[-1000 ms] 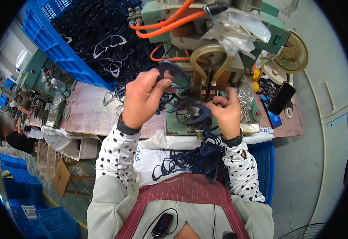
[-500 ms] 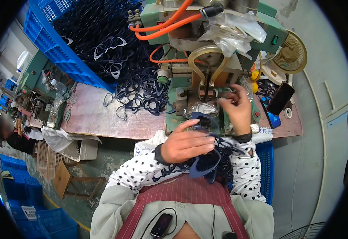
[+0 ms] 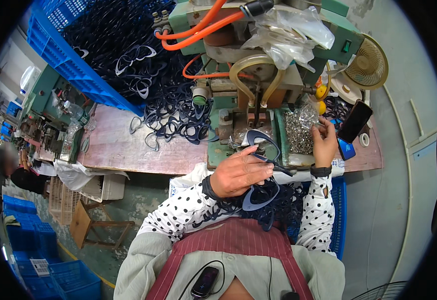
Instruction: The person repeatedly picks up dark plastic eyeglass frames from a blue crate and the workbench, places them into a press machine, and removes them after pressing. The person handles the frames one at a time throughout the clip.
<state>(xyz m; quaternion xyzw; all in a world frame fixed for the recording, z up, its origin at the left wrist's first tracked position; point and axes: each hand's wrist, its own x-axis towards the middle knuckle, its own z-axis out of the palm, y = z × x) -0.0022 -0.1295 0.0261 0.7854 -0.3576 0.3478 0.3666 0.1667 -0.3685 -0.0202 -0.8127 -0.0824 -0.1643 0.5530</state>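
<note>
My left hand (image 3: 239, 175) is closed on a dark blue plastic glasses frame (image 3: 273, 146), held up just in front of the green press machine (image 3: 227, 152). Beyond it, my right hand (image 3: 324, 144) has its fingers bent together at the right edge of a heap of small shiny metal parts (image 3: 297, 132). Whatever sits between those fingertips is too small to make out. Below my left hand, more dark blue frames (image 3: 261, 199) lie in a pile against my red striped apron (image 3: 218, 237).
At the back left a blue crate (image 3: 86, 75) is full of dark frames, with loose frames (image 3: 176, 117) spilling onto the table (image 3: 113, 145). Orange hoses (image 3: 198, 40) and a plastic bag (image 3: 288, 40) hang on the press. A phone (image 3: 354, 122) and fan (image 3: 366, 62) stand right.
My right hand has moved right, from beside the press head to the metal parts, uncovering the heap. My left hand has shifted slightly right, still holding the glasses frame, which has tilted.
</note>
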